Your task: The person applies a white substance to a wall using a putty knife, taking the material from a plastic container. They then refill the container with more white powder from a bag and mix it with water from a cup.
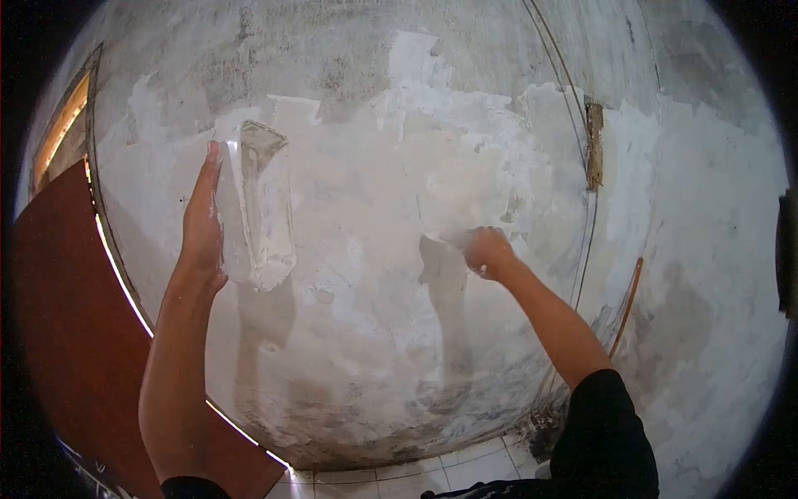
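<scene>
My left hand (204,220) is wrapped along the outer side of a long, clear-looking plastic trough (241,200), held upright in front of the wall. Pale putty (273,268) lies inside it, mostly at the lower end. My right hand (489,252) is closed around a putty knife (446,239), whose blurred blade is at the wall (366,216); its handle is mostly hidden by the fingers. White smears mark both hands. Patchy, light filler covers the wall's middle band, with rougher grey surface above.
A reddish-brown door (66,333) stands at left, light showing along its edge. A wooden stick (628,308) leans at right, below a wood piece (594,145) set in the wall. Thin cables (559,62) run down there. White floor tiles (416,482) lie at the wall's foot.
</scene>
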Demonstrator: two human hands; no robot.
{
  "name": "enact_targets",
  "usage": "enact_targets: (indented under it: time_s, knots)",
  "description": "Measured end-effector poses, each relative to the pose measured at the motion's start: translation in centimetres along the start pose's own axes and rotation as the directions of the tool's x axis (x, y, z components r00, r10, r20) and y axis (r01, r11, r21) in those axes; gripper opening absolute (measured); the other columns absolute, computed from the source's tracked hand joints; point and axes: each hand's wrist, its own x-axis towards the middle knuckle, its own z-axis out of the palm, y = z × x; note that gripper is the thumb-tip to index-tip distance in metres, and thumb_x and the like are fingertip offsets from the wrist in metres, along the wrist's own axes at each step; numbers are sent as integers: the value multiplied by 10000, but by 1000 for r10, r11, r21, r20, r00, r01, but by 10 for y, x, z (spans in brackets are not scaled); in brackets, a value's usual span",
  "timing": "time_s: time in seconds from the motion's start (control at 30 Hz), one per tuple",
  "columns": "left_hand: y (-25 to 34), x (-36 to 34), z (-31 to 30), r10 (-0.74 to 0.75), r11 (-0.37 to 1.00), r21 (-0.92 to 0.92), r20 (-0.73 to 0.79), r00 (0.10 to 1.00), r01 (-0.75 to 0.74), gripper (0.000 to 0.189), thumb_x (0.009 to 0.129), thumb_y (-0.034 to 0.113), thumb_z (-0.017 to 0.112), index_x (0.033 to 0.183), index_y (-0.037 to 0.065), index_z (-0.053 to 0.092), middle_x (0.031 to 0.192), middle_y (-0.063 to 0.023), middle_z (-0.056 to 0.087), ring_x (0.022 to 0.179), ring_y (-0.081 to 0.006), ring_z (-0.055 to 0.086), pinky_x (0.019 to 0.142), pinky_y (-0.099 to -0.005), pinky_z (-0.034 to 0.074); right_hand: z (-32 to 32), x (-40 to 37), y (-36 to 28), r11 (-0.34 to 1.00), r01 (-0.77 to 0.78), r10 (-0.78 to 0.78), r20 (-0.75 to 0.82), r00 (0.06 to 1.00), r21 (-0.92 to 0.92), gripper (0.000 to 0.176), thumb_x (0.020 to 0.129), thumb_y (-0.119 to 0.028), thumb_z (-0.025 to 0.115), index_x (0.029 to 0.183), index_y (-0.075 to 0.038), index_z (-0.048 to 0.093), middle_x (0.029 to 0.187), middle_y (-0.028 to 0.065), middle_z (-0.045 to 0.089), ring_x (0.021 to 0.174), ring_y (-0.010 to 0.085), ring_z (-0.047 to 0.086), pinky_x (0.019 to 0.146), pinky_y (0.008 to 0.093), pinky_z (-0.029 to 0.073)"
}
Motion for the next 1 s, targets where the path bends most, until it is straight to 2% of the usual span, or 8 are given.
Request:
enact_targets:
  time_s: [0.17, 0.2, 0.27, 0.37, 0.43, 0.5, 0.73, 1.0]
  knots:
    - [9, -14, -8, 18, 1000, 4, -47, 999, -18, 697, 931, 561, 408, 1372, 21, 400, 1261, -157, 527, 1127, -238, 548, 961, -359, 449, 12, 14, 70, 933, 95, 215, -751, 624, 346, 281, 750, 8, 572, 1010, -30, 671, 836, 166, 677, 699, 354, 626, 654, 390, 499]
    - [9, -15, -11, 15, 1000, 21, -68, 998, -13, 710, 927, 568, 409, 1379, 21, 392, 1274, -159, 518, 1148, -243, 535, 972, -362, 439, 10, 21, 76, 936, 95, 209, -751, 626, 339, 281, 750, 8, 572, 1010, -30, 671, 836, 166, 677, 699, 354, 626, 654, 390, 499]
    - [9, -15, -15, -2, 999, 36, -78, 997, 5, 719, 923, 573, 411, 1383, 21, 387, 1283, -161, 510, 1158, -246, 527, 975, -364, 436, -4, 33, 71, 298, -37, 884, -261, 388, 954, 222, 792, -90, 637, 1003, -27, 668, 834, 175, 675, 695, 354, 627, 663, 393, 503]
    - [8, -12, -18, -1, 998, 55, -76, 997, 6, 732, 917, 582, 413, 1388, 22, 380, 1298, -164, 499, 1173, -251, 518, 981, -367, 431, 12, 77, 74, 425, -309, 903, -373, 213, 851, 220, 710, -54, 648, 916, 25, 657, 928, 199, 668, 834, 350, 656, 736, 416, 517]
    - [6, -12, -17, 8, 999, 54, -67, 998, -4, 736, 916, 585, 413, 1389, 23, 379, 1304, -166, 495, 1176, -252, 517, 983, -369, 429, 20, 76, 62, 646, -364, 764, -573, 297, 671, 262, 784, -142, 659, 1024, -37, 664, 928, 190, 682, 860, 347, 655, 736, 397, 506]
    - [7, -11, -11, -21, 995, 94, -118, 993, 32, 730, 920, 582, 406, 1388, 24, 381, 1305, -167, 495, 1182, -252, 515, 989, -372, 424, -14, 58, 24, 813, -432, 564, -342, 752, 390, 319, 775, -144, 619, 1080, -57, 647, 1038, 190, 663, 955, 344, 637, 780, 401, 505]
    - [-24, 22, 21, -37, 999, 33, -30, 999, 38, 700, 933, 555, 403, 1393, 27, 373, 1303, -163, 494, 1173, -252, 520, 984, -378, 430, 4, 58, 16, 992, 77, -122, -618, 777, -99, 342, 788, -132, 603, 1129, -133, 637, 1167, 95, 633, 1089, 248, 597, 915, 368, 476]
    - [-64, 32, 52, -85, 989, -113, 115, 990, 98, 672, 943, 530, 410, 1393, 32, 371, 1328, -136, 477, 1183, -249, 504, 992, -361, 419, 5, 15, 102, 729, 431, -556, -94, 826, -531, 386, 815, -161, 564, 1196, -194, 620, 1299, -20, 569, 1221, 177, 501, 1024, 323, 390]
